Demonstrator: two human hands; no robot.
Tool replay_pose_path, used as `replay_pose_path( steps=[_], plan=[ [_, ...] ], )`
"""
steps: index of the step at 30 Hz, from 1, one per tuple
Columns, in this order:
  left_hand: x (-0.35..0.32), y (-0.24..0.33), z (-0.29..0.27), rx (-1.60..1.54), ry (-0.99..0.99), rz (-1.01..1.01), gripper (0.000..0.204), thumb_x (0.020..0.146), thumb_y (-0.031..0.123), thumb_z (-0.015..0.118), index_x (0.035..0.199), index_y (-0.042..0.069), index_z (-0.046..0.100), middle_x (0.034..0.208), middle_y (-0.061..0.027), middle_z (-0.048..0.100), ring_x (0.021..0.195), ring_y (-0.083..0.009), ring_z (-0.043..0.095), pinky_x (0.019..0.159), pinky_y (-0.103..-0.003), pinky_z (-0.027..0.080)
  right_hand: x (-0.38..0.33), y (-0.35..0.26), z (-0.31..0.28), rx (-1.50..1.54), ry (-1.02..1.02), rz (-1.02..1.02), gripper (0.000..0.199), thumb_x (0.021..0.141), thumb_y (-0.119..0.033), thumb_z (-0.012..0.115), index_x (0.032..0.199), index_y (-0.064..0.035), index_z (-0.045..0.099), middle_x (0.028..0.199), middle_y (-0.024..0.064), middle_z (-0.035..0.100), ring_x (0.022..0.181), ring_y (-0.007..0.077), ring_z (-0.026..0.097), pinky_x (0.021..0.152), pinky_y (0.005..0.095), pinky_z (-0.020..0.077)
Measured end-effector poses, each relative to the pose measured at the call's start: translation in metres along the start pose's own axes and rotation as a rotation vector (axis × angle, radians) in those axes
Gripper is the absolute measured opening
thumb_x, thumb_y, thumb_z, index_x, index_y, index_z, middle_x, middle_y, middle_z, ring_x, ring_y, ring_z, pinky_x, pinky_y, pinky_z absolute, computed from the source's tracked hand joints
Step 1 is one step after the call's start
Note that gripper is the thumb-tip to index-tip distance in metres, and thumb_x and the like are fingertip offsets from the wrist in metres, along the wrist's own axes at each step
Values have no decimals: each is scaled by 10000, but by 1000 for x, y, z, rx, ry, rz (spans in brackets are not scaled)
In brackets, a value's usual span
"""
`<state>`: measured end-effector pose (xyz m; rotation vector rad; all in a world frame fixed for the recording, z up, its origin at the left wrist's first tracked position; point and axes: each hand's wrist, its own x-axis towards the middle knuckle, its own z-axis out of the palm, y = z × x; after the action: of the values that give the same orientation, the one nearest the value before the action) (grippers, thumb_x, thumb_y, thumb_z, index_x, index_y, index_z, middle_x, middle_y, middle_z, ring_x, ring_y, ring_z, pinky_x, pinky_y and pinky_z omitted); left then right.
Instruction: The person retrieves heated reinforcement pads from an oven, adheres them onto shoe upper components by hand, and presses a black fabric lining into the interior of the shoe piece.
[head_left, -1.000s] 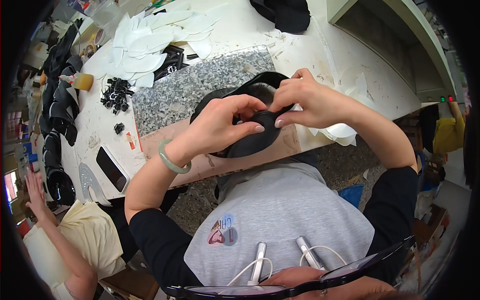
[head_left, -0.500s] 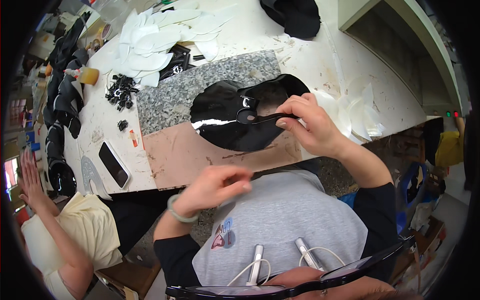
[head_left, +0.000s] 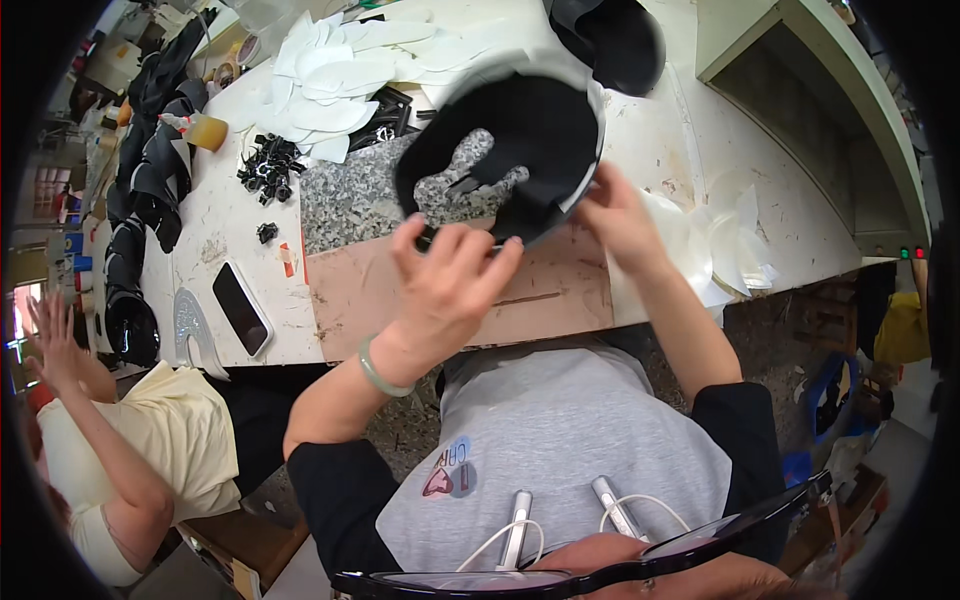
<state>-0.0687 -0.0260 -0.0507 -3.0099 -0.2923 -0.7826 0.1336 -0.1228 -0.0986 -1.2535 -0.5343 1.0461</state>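
So I'm holding this curved black piece (head_left: 550, 120) over the speckled stone slab (head_left: 335, 205), both hands on it, and its far edge is blurring. My left hand (head_left: 447, 285) is gripping the near edge around 7 o'clock, fingers curling along it. My right hand (head_left: 618, 215) is grasping the rim around 4, though some fingertips are hiding behind it, so can't tell exactly how they're pinching. Taking the piece as dial centre, white cutouts (head_left: 320, 85) are piling up at 10, little black bits (head_left: 270, 168) are sitting at 9, and my phone (head_left: 242, 310) is lying at 8.
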Motion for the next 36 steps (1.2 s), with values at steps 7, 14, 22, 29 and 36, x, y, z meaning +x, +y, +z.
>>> replay_pose_path(
  steps=[7, 14, 22, 29, 36],
  plan=[
    [3, 17, 22, -29, -187, 233, 272, 713, 108, 599, 975, 99, 672, 867, -20, 537, 936, -175, 532, 972, -482, 240, -25, -31, -41, -776, 140, -333, 279, 807, -74, 679, 1077, -44, 616, 1099, 80, 564, 1012, 205, 534, 853, 316, 463],
    [11, 6, 12, -92, -261, 233, 174, 712, 112, 609, 877, 103, 660, 821, -20, 513, 896, -177, 537, 1032, -535, 215, -4, -39, -57, -1182, -153, -604, 468, 682, -102, 769, 1112, -49, 592, 1168, 119, 548, 1133, 312, 464, 958, 397, 411],
    [47, 2, 3, -261, -342, 71, 284, 709, 265, 757, 856, 55, 636, 877, -39, 590, 838, -229, 578, 870, -339, 462, 10, -41, -62, -912, -70, 19, 497, 816, -131, 704, 1256, -13, 505, 1133, 152, 583, 877, 205, 615, 752, 301, 515],
    [52, -15, 29, -381, -600, 176, 276, 784, 206, 695, 966, 10, 627, 892, -75, 662, 806, -220, 626, 643, -322, 518, -11, -20, -69, -958, -23, -298, 480, 798, -81, 711, 1240, -54, 528, 1083, 121, 580, 891, 191, 586, 697, 298, 526],
    [44, -8, 40, -481, -356, -94, 135, 882, 134, 610, 820, 21, 571, 730, -133, 605, 648, -308, 602, 571, -389, 483, -54, 0, -11, -1221, -48, -986, 197, 691, -140, 628, 883, -142, 673, 933, -13, 561, 885, 170, 506, 777, 307, 362]
  ],
)
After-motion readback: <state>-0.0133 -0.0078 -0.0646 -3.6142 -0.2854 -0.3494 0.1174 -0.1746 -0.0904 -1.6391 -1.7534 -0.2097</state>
